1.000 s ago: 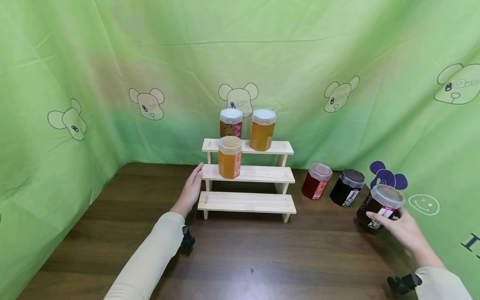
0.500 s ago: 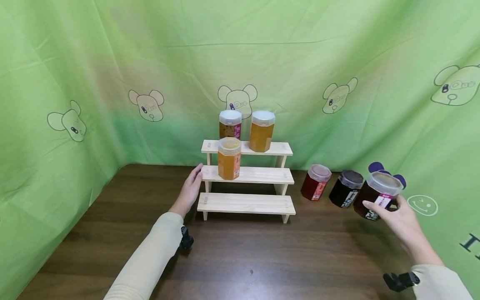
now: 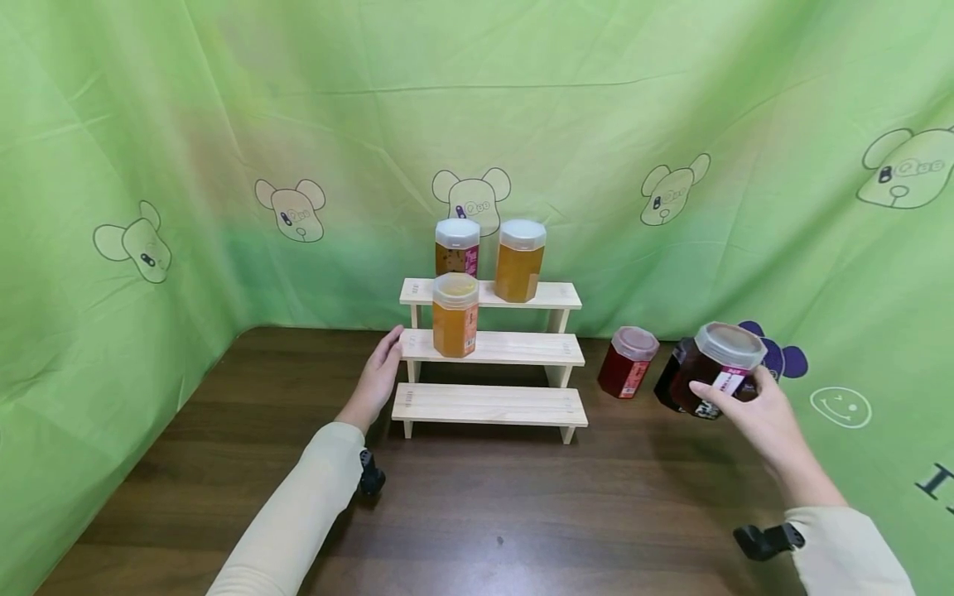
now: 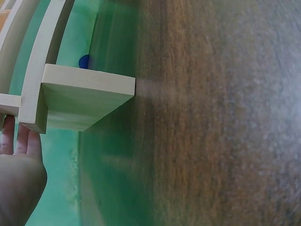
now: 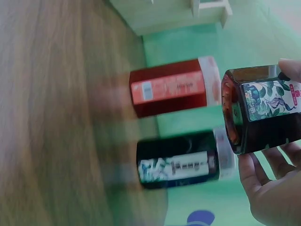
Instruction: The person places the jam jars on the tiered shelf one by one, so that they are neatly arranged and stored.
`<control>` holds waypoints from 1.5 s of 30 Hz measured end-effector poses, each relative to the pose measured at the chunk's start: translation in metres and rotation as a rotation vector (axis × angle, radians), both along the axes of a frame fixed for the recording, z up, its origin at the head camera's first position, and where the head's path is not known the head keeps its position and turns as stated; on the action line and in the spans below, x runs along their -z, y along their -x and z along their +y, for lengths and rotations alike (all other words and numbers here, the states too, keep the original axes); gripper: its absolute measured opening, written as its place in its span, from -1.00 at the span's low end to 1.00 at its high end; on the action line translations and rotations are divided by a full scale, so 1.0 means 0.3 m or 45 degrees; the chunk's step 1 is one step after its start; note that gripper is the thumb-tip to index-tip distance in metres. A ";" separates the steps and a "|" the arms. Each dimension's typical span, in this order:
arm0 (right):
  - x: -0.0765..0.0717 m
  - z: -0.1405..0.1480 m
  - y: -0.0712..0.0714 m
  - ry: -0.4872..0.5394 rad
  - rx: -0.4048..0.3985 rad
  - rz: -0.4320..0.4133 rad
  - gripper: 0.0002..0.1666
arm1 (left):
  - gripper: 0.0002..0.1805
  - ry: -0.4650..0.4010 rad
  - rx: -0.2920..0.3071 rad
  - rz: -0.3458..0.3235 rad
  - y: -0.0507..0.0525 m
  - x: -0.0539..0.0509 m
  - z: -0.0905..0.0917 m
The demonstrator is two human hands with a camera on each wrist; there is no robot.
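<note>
Right hand (image 3: pixel 756 418) in my feed grasps a dark translucent-lidded jar (image 3: pixel 721 371), lifted off the brown wood-grain table (image 3: pixel 499 497); a red jar (image 3: pixel 628 364) and a black jar (image 5: pixel 181 160) stand to that hand's left. Green cartoon-mouse cloth (image 3: pixel 358 124) hangs beyond both hands. I see the right thumb on the jar's near side. Forward reaches the left hand (image 3: pixel 375 381), fingers straight, ungrasping, at the adjacent end of the three-tier wooden stand (image 3: pixel 488 403).
</note>
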State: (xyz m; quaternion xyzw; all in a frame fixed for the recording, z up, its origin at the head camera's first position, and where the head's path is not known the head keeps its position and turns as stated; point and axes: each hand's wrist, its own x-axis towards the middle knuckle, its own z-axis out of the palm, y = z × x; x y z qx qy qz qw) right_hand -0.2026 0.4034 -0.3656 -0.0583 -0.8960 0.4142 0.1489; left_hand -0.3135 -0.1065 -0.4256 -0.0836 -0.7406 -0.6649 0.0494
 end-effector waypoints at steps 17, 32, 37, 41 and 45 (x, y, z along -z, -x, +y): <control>-0.021 -0.216 0.094 0.172 -0.152 0.114 -0.03 | -0.47 0.015 -0.010 -0.003 -0.002 -0.002 0.000; -0.023 -0.414 0.180 0.234 -0.267 0.149 -0.09 | -0.46 0.011 -0.013 -0.017 -0.004 0.000 0.000; -0.013 -0.477 0.211 0.331 -0.317 0.151 -0.09 | -0.46 0.019 -0.015 -0.016 -0.003 0.002 -0.001; -0.004 -0.525 0.238 0.362 -0.318 0.150 -0.11 | -0.47 0.020 -0.014 -0.010 -0.002 0.003 -0.001; 0.001 -0.570 0.260 0.364 -0.307 0.132 -0.09 | -0.47 0.020 -0.017 -0.011 -0.002 0.000 0.001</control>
